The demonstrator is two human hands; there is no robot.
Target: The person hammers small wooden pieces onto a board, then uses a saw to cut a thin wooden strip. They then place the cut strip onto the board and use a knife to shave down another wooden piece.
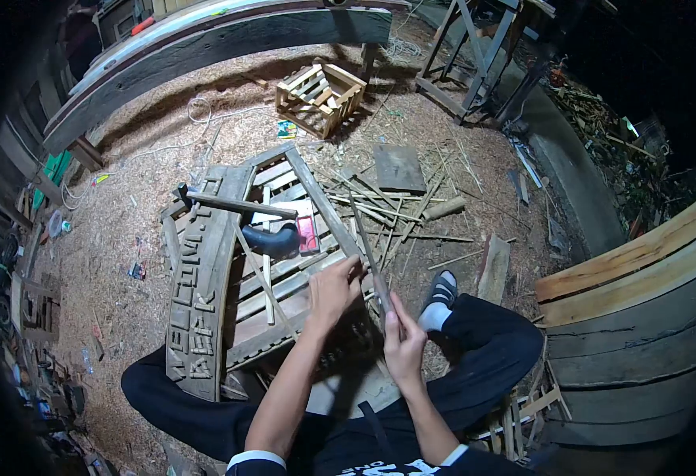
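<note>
My right hand [403, 343] is closed around the lower end of a long, thin, dark strip [370, 258] that looks like a blade and points away from me. Beside it, my left hand [335, 292] has its fingers curled near the strip's middle; I cannot tell what they hold. Under and ahead of my left hand stands a slatted wooden frame [311, 181]. On its left side lies a worn board [234, 193] bearing rows of small wooden pieces [183, 292]. A hammer [241, 205] rests across the board's upper part, near a black curved object [271, 240] and a pink-red box [307, 232].
Thin wood sticks [411, 214] and a flat board [399, 167] lie on the shavings-covered floor. Farther off are a slatted wooden crate [320, 99] and a long bench [229, 55]. Wide planks [630, 317] stand at my right. My sandalled foot [441, 295] is beside the frame.
</note>
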